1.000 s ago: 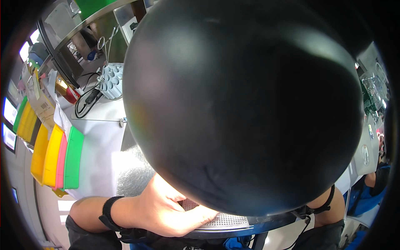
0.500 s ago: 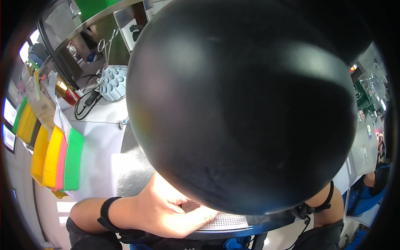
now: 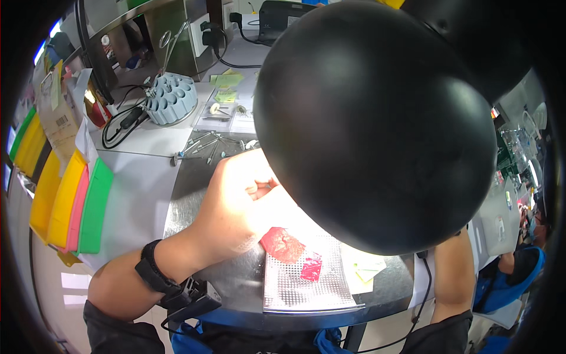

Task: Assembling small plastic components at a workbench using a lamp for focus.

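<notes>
My left hand (image 3: 236, 197) is over the metal work surface, above a perforated metal tray (image 3: 306, 295). Its fingers are curled together under strong glare; the lamp shade partly covers them, so what they hold cannot be made out. Below the hand, a crumpled red piece (image 3: 284, 245) and a smaller, bright pink-red piece (image 3: 311, 267) lie on the tray. A large round black lamp shade (image 3: 377, 130) blocks the middle of the view. Only my right forearm (image 3: 453, 277) shows beyond it; the right hand is hidden behind the shade.
Several small shanked rotary tools (image 3: 206, 144) lie loose on the metal sheet. Behind them stand a grey-blue tool holder (image 3: 171, 97) and a black cable (image 3: 112, 138). Coloured bins (image 3: 94, 206) line the left side. Yellow notes (image 3: 365, 268) lie beside the tray. A co-worker (image 3: 519, 259) sits at the right.
The black shade takes up less of the view and sits further right and up. My left hand appears higher and off the tray, and the red pieces and loose tools now show.
</notes>
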Motion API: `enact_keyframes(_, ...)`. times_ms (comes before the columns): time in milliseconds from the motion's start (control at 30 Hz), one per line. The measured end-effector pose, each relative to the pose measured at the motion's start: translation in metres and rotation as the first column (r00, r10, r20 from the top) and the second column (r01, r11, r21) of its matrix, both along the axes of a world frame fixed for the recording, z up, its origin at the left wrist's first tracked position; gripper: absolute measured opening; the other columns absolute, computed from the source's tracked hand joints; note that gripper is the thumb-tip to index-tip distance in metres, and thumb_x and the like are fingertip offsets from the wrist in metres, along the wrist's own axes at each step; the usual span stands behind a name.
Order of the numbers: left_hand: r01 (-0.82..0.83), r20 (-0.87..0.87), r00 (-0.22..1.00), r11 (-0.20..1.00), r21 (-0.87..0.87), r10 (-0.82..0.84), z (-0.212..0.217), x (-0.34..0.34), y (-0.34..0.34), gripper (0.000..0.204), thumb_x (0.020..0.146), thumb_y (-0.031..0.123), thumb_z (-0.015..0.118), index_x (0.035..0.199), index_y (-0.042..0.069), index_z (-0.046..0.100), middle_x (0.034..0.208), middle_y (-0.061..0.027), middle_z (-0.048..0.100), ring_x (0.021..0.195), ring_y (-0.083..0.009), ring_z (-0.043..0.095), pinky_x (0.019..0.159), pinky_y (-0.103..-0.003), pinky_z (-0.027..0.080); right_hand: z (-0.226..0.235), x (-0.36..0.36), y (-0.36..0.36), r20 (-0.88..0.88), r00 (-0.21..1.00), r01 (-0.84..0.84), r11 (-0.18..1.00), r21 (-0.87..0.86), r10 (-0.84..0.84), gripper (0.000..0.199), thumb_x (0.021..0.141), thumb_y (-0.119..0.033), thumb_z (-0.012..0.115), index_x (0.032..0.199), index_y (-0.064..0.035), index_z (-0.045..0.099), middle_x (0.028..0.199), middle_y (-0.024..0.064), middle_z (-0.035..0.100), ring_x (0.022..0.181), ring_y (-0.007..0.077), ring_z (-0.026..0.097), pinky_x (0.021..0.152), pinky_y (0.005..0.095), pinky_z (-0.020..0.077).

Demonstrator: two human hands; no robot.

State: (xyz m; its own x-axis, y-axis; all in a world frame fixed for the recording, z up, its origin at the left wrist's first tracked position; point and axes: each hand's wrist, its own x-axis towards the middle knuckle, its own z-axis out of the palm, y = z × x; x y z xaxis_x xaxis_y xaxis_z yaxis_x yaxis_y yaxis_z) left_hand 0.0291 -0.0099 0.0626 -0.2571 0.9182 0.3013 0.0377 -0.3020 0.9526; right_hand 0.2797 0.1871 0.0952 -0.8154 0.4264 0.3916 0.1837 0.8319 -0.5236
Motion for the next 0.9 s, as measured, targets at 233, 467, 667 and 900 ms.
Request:
enact_keyframes(233,0.021,0.002,1.000,0.999,-0.038,-0.021,0.002,-0.006,0.003,0.010,0.090,-0.001,0.063,0.099,-0.004,0.062,0.092,-0.0047,0.068,0.082,-0.0077,0.066,0.073,-0.024,0.055,0.006,0.002,-0.004,-0.015,1.000,0.007,1.000,-0.017,-0.008,0.042,0.073,-0.026,0.090,0.106,-0.0035,0.076,0.111,0.0111,0.075,0.096,0.0305,0.074,0.086,0.0369,0.0574)
enact_keyframes(467,0.111,-0.185,0.977,0.994,-0.010,-0.111,0.002,0.003,0.012,0.007,0.090,0.002,0.068,0.090,-0.005,0.068,0.078,-0.0020,0.067,0.069,-0.0028,0.058,0.062,-0.020,0.046,-0.013,0.001,-0.010,-0.106,0.993,-0.059,0.997,-0.042,0.054,0.041,0.073,-0.024,0.090,0.106,-0.0034,0.076,0.112,0.0114,0.075,0.097,0.0306,0.073,0.087,0.0375,0.0571)
enact_keyframes(667,0.161,-0.151,0.973,0.981,-0.109,-0.176,0.008,0.004,0.008,0.015,0.088,0.010,0.074,0.091,-0.004,0.073,0.075,-0.0053,0.072,0.060,-0.0041,0.058,0.056,-0.024,0.047,-0.011,-0.005,-0.011,-0.148,0.985,-0.088,0.996,-0.032,0.083,0.040,0.073,-0.021,0.090,0.106,-0.0033,0.077,0.112,0.0117,0.075,0.099,0.0306,0.073,0.088,0.0381,0.0568)
enact_keyframes(900,-0.081,-0.708,0.646,0.949,0.306,0.283,-0.012,-0.029,0.027,0.022,0.081,0.004,0.068,0.102,0.002,0.072,0.102,-0.0139,0.068,0.099,-0.0305,0.063,0.092,-0.041,0.051,-0.033,-0.015,-0.018,-0.204,0.964,-0.179,0.983,-0.039,0.168,0.039,0.073,-0.019,0.090,0.106,-0.0031,0.077,0.113,0.0120,0.074,0.100,0.0307,0.073,0.090,0.0388,0.0566)
